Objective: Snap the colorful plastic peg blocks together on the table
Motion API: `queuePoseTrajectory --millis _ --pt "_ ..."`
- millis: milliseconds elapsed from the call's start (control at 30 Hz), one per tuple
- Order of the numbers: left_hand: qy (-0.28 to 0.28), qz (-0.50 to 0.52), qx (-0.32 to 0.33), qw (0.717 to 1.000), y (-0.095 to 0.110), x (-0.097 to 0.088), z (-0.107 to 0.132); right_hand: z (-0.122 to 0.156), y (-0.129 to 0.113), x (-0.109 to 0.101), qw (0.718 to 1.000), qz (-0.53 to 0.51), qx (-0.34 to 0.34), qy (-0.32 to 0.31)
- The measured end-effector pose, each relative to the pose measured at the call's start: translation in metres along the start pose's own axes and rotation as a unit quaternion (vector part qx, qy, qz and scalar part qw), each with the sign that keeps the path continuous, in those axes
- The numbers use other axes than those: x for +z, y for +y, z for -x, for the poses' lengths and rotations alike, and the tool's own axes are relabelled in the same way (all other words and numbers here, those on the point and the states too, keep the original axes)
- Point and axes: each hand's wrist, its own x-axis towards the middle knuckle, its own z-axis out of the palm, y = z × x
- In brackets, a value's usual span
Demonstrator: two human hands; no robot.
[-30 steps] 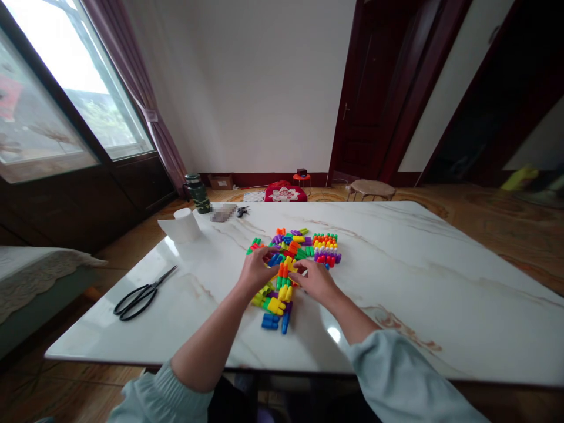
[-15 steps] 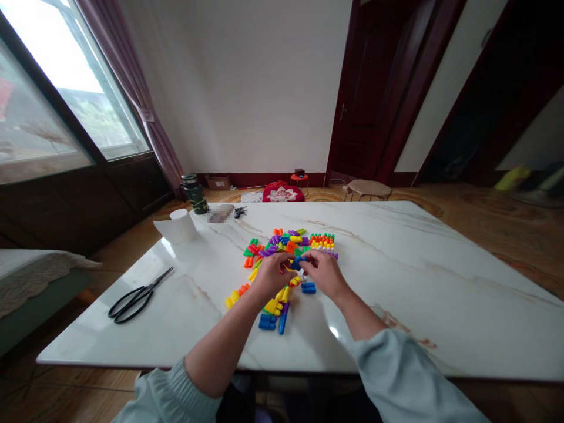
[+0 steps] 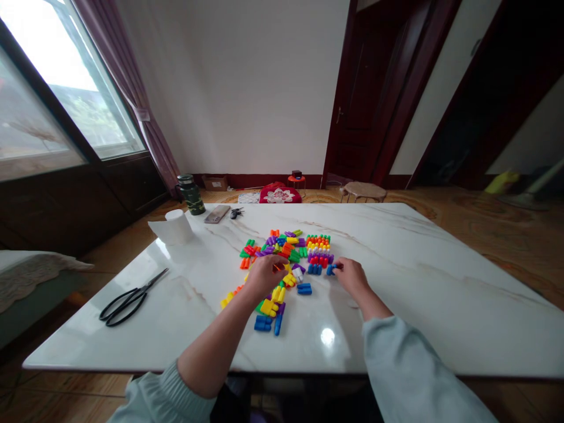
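My right hand pinches a small blue building block at the right end of the front row. Just left of it stands another blue block. The sorted rows behind hold red blocks, then purple, white, yellow, orange and green ones. My left hand hovers over the mixed pile with curled fingers. Some orange-red shows between its fingers; whether it is held or lies beneath, I cannot tell. Near that hand lie a white block, yellow blocks and a flat blue block.
On the marble-patterned table black-handled scissors lie at the left. Farther back are a paper roll, a camouflage flask, a phone and keys. A round stool stands beyond the table.
My hands were together at a blue block over the pile. The right hand has moved right with a blue block, down to the front row; the left stays over the pile.
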Motion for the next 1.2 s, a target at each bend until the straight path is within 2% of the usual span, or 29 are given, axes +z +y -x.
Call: queuePoseTrajectory --millis 167,367,433,533,600,700,800,1033,1200 --pt "-0.006 -0.007 -0.009 1.0 -0.002 0.0 0.001 -0.002 -0.011 0.012 1.0 -0.008 -0.025 -0.003" --pt "-0.018 -0.028 -0.021 0.999 -0.005 -0.002 -0.001 -0.004 -0.009 0.013 1.0 0.001 -0.01 0.004" --pt "-0.053 -0.051 -0.027 0.997 -0.006 -0.002 0.001 -0.003 -0.012 0.008 1.0 0.011 -0.001 0.023" --pt "-0.151 -0.098 -0.027 0.983 -0.007 -0.004 0.006 0.002 -0.022 0.001 0.999 0.009 -0.011 0.033" --pt "-0.206 -0.138 -0.013 0.969 -0.005 -0.005 0.013 0.008 -0.033 -0.001 0.999 -0.008 -0.044 0.003" --pt "-0.243 -0.2 0.01 0.949 -0.002 -0.006 0.025 0.019 -0.049 0.002 0.99 -0.019 -0.117 -0.075" --pt "-0.255 -0.251 0.018 0.934 0.002 -0.004 0.036 0.026 -0.059 0.011 0.979 0.016 -0.164 -0.119" --pt "-0.263 -0.293 -0.021 0.919 0.01 0.011 0.044 0.038 -0.072 0.029 0.965 0.098 -0.167 -0.175" --pt "-0.225 -0.34 -0.054 0.911 0.01 0.003 0.037 0.048 -0.091 0.037 0.96 0.074 -0.188 -0.194"
